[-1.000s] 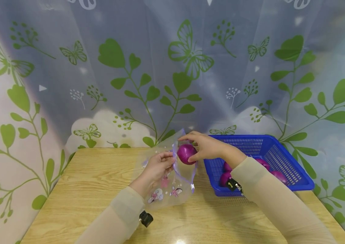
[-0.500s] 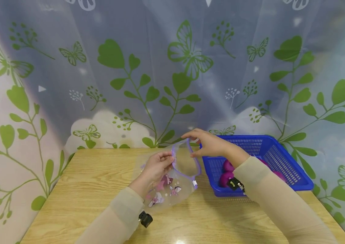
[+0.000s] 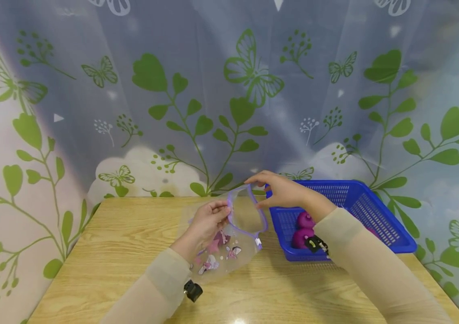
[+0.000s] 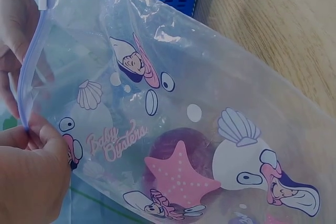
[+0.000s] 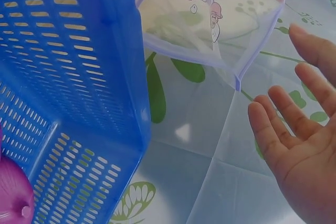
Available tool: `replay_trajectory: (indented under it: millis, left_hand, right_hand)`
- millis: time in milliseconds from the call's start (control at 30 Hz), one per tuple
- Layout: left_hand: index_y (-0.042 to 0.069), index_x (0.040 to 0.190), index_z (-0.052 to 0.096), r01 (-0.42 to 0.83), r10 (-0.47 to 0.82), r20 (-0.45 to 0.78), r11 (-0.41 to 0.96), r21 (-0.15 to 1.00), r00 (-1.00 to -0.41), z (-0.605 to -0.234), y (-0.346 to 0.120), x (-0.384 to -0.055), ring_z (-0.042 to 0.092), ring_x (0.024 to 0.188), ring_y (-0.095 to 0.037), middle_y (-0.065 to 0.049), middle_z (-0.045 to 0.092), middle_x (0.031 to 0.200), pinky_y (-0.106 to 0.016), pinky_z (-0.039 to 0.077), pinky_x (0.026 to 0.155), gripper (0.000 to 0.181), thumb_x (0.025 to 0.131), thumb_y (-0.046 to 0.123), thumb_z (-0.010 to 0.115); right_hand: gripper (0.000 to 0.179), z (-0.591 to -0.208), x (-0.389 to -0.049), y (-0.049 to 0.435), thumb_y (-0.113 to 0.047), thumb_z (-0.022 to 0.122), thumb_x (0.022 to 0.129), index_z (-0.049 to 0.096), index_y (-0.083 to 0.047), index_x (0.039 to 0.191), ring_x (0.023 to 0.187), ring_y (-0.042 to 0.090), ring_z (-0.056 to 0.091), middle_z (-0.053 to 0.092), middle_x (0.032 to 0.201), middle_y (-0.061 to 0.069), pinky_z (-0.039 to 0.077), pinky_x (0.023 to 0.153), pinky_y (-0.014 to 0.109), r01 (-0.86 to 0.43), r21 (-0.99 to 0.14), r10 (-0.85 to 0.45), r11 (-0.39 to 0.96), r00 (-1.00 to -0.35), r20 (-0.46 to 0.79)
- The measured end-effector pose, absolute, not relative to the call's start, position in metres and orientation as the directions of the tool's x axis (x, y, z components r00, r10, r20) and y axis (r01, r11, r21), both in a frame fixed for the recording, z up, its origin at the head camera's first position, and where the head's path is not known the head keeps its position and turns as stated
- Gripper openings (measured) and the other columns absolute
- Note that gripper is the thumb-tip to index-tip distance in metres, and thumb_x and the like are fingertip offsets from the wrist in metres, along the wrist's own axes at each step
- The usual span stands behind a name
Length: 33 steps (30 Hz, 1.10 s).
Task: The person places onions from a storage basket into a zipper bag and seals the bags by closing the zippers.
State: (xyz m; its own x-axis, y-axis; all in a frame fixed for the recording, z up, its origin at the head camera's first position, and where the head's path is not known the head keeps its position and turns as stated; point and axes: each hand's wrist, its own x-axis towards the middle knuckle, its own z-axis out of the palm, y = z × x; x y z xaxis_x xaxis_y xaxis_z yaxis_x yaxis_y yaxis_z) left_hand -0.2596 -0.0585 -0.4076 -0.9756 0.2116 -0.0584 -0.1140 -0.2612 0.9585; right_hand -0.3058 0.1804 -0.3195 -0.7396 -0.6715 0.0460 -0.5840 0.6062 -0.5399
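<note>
My left hand (image 3: 209,221) pinches the lilac zip edge of a clear plastic bag (image 3: 239,261) printed with cartoon characters, shells and a starfish. The bag's mouth gapes toward the right. Through the plastic, a purple-red onion (image 4: 163,141) shows behind the printed pink starfish. My right hand (image 3: 282,191) hovers by the bag's mouth, fingers spread and holding nothing; in the right wrist view its palm (image 5: 310,156) appears apart from the bag. Beyond the right wrist, several more onions (image 3: 303,237) lie in a blue plastic basket (image 3: 286,257), partly hidden by the arm.
The basket stands at the right of the wooden table (image 3: 124,252), close beside the bag. Behind the table's back edge hangs a curtain (image 3: 197,67) with green leaves and butterflies. Each wrist wears a strap with a small black device (image 3: 193,291).
The onion my right hand held has left its fingers and dropped into the bag. That hand has drawn slightly right of the bag's mouth. My left hand keeps its pinch.
</note>
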Motion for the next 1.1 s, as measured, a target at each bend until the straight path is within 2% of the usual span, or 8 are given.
replay_trajectory:
  millis: [267, 600, 933, 1100]
  left_hand:
    - [-0.008, 0.128, 0.052, -0.122, 0.227, -0.056, -0.284, 0.951, -0.972, -0.412, -0.060, -0.261, 0.056, 0.081, -0.010, 0.000, 0.058, 0.092, -0.019, 0.051, 0.075, 0.029, 0.100, -0.001, 0.056]
    - [-0.008, 0.125, 0.052, -0.126, 0.211, -0.061, -0.305, 0.944, -0.975, -0.414, -0.060, -0.261, 0.055, 0.081, -0.010, -0.001, 0.058, 0.092, -0.019, 0.051, 0.074, 0.027, 0.100, -0.003, 0.055]
    - [-0.009, 0.122, 0.052, -0.114, 0.197, -0.051, -0.324, 0.939, -0.979, -0.413, -0.060, -0.261, 0.055, 0.080, -0.010, -0.001, 0.058, 0.092, -0.019, 0.050, 0.073, 0.024, 0.099, -0.005, 0.055]
    - [-0.007, 0.123, 0.053, -0.122, 0.199, -0.058, -0.330, 0.936, -0.978, -0.412, -0.061, -0.260, 0.056, 0.081, -0.011, -0.002, 0.059, 0.094, -0.019, 0.051, 0.073, 0.025, 0.099, -0.004, 0.056]
  right_hand:
    - [0.061, -0.323, -0.307, 0.191, -0.011, 0.079, 0.087, 0.053, -0.009, 0.142, 0.131, 0.040, 0.045, 0.047, 0.141, 0.016, 0.046, 0.106, 0.049, -0.549, -0.577, -0.661, 0.606, -0.750, 0.019]
    - [0.058, -0.325, -0.307, 0.207, -0.011, 0.079, 0.087, 0.055, -0.008, 0.139, 0.128, 0.041, 0.047, 0.050, 0.135, 0.015, 0.047, 0.104, 0.051, -0.549, -0.583, -0.664, 0.599, -0.747, 0.020]
    - [0.057, -0.329, -0.310, 0.228, -0.010, 0.079, 0.087, 0.055, -0.004, 0.138, 0.124, 0.038, 0.051, 0.054, 0.131, 0.014, 0.048, 0.104, 0.049, -0.564, -0.593, -0.674, 0.575, -0.737, 0.047]
    - [0.055, -0.328, -0.309, 0.237, -0.013, 0.079, 0.087, 0.056, -0.005, 0.136, 0.126, 0.035, 0.052, 0.055, 0.135, 0.014, 0.047, 0.105, 0.049, -0.524, -0.604, -0.642, 0.601, -0.766, 0.026]
